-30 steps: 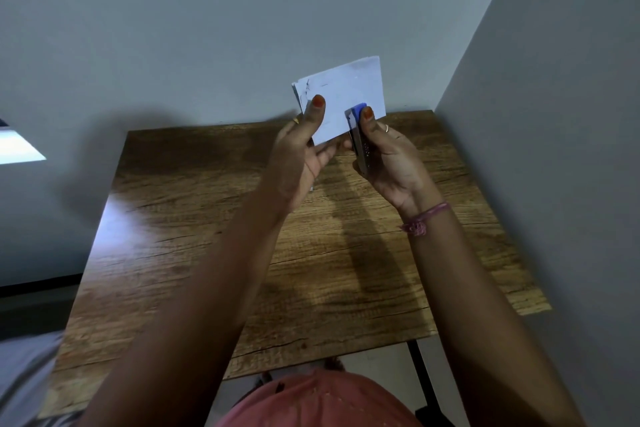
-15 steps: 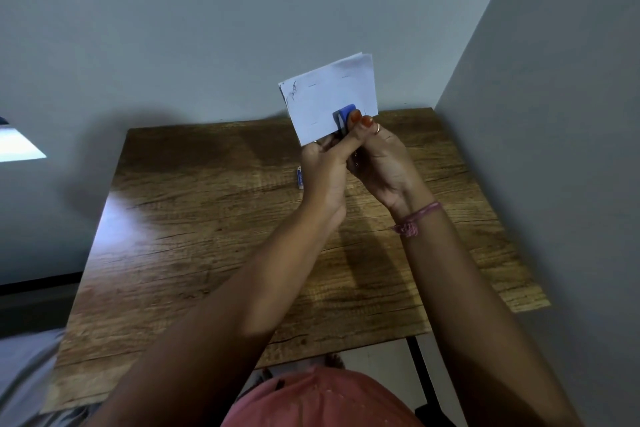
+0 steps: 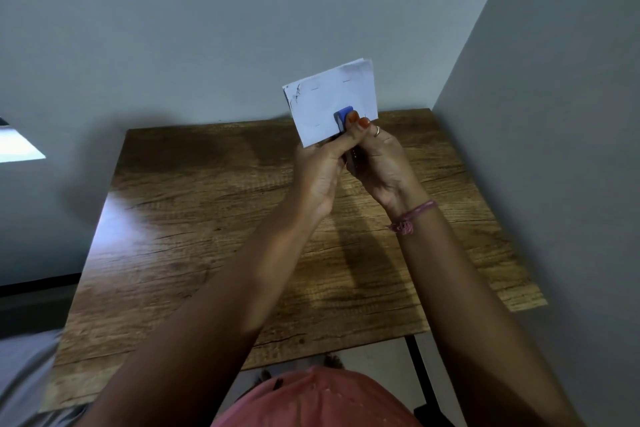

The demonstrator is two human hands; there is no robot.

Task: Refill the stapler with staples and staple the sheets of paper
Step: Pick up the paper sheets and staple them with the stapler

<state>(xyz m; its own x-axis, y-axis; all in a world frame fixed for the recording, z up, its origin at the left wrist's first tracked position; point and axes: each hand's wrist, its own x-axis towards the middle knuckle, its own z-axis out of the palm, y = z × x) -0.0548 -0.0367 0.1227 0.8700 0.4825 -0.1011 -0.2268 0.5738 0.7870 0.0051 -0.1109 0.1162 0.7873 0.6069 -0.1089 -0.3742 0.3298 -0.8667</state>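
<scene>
While the stapler [image 3: 343, 116] is biting onto the sheets of paper [image 3: 332, 100] w/ its blue head over the lower right part of the stack, both are being held up in the air above the far right area of the wooden table [image 3: 207, 236], close to the corner where the two walls meet. Only the blue tip is showing; the rest of the body is hiding between the palms. A few short staple marks are already showing on the facing sheet, near the top edge and lower left, so the refill looks done and this is prob. a further staple going in.

The right hand [image 3: 377, 163] is wrapping round the stapler, thumb w/ orange nail pressing on the head. The left hand [image 3: 320, 170] is curling in from the left, thumb laid beside the other thumb on the head, fingers seemingly pinching the bottom edge of the sheets, though that contact is partly hidden.

To do this squeeze well: keep sheets squared, edges aligned, fully seated in the throat, then press straight and firm w/ both thumbs till it clicks; no twisting, else the legs may bend.

A pink wrist cord [image 3: 412, 217] is sitting on the right wrist.
</scene>
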